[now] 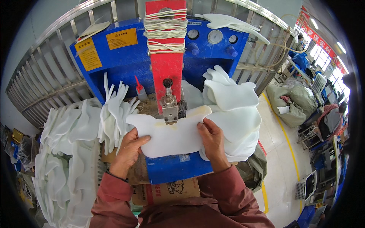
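A flat white foam piece point(167, 135) with two wing-like ends lies under the metal press head point(170, 108) of a blue and red machine point(125, 57). My left hand point(129, 150) grips its lower left edge, thumb on top. My right hand point(211, 138) presses on its right side, fingers over the edge. The press head touches the piece's upper middle. Both sleeves are dark red.
A stack of the same white pieces point(234, 114) sits to the right of the machine. More white pieces point(114, 114) stand on edge to the left, and a large heap point(64, 159) fills the lower left. Cardboard point(167, 192) hangs below the blue table. A person point(332, 117) sits at far right.
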`<state>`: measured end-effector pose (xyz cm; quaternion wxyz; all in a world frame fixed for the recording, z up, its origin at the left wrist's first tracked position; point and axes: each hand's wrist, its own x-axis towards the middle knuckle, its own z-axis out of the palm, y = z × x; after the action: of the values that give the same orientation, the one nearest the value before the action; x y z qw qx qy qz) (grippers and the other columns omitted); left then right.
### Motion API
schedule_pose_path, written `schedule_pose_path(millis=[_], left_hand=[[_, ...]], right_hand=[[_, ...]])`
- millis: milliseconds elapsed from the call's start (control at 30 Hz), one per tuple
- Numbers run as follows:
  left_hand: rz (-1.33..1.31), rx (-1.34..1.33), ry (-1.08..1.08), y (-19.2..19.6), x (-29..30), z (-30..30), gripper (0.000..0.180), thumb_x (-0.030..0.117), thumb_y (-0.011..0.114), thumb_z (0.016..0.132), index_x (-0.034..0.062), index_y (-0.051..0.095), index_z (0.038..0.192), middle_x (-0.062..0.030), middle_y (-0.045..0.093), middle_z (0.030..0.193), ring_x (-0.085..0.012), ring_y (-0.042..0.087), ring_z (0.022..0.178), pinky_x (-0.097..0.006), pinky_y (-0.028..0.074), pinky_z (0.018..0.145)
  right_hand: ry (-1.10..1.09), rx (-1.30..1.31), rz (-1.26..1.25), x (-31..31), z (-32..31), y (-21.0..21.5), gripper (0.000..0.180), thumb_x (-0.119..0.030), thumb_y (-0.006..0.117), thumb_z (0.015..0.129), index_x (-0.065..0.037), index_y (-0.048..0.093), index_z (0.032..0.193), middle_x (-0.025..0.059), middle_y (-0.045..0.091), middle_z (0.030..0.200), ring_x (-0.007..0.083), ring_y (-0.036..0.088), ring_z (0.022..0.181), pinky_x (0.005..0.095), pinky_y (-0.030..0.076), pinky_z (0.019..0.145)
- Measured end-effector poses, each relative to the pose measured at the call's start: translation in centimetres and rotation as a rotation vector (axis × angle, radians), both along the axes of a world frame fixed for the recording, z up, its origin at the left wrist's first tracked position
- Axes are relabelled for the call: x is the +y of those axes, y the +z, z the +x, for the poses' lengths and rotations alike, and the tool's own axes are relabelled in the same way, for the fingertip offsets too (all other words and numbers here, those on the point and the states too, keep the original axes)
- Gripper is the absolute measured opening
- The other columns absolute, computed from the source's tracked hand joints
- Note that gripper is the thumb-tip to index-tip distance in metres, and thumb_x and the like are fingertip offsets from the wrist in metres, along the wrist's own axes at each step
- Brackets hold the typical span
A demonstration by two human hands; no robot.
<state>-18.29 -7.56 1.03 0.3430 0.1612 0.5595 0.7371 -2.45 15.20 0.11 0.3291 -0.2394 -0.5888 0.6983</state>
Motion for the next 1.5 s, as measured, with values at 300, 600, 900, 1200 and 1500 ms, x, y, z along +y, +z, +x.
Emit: schedule_pose_path(millis=[300,600,900,1200,1500], left_hand=[[0.004,-0.004,-0.018,-0.2,0.9,0.1,0.037,0.003,0.068,0.094,-0.0018,0.061,0.130,-0.0109,0.071,0.117,-0.0162,0.070,0.100,-0.029,0.058,0.086],[0.018,-0.012,-0.015,0.4,0.1,0.3,0.039,0.002,0.068,0.095,-0.0020,0.059,0.132,-0.0118,0.071,0.118,-0.0171,0.071,0.101,-0.031,0.058,0.087],[0.009,-0.067,-0.098,-0.5,1.4,1.8,0.045,0.000,0.066,0.094,0.0001,0.055,0.138,-0.0102,0.068,0.124,-0.0181,0.070,0.104,-0.031,0.061,0.085],[0.035,-0.059,-0.157,-0.1,2.4,3.1,0.049,0.000,0.065,0.095,0.0004,0.053,0.142,-0.0114,0.066,0.129,-0.0201,0.068,0.114,-0.033,0.057,0.095],[0.116,-0.119,-0.211,-0.5,3.3,4.3,0.055,-0.001,0.064,0.095,0.0029,0.049,0.148,-0.0108,0.064,0.134,-0.0207,0.066,0.118,-0.035,0.054,0.100]], right_hand=[[-0.030,-0.032,0.045,0.8,0.7,0.4,0.039,-0.013,0.067,0.101,0.012,0.061,0.131,0.0077,0.072,0.110,0.0098,0.063,0.095,0.0246,0.051,0.083],[0.023,0.015,-0.008,0.5,0.0,0.7,0.037,-0.012,0.067,0.102,0.011,0.062,0.131,0.0077,0.073,0.109,0.0091,0.063,0.094,0.0244,0.051,0.082],[-0.006,0.019,-0.016,0.4,3.4,2.6,0.033,-0.008,0.063,0.103,0.010,0.063,0.130,0.0075,0.073,0.109,0.0086,0.063,0.094,0.0227,0.051,0.081],[-0.032,-0.027,-0.003,1.1,5.3,3.3,0.033,-0.008,0.064,0.102,0.010,0.063,0.129,0.0054,0.072,0.107,0.0067,0.062,0.089,0.0208,0.050,0.076],[-0.069,-0.013,0.007,1.5,6.8,3.0,0.032,-0.008,0.064,0.102,0.009,0.064,0.129,0.0029,0.072,0.104,0.0036,0.058,0.082,0.0189,0.045,0.066]])
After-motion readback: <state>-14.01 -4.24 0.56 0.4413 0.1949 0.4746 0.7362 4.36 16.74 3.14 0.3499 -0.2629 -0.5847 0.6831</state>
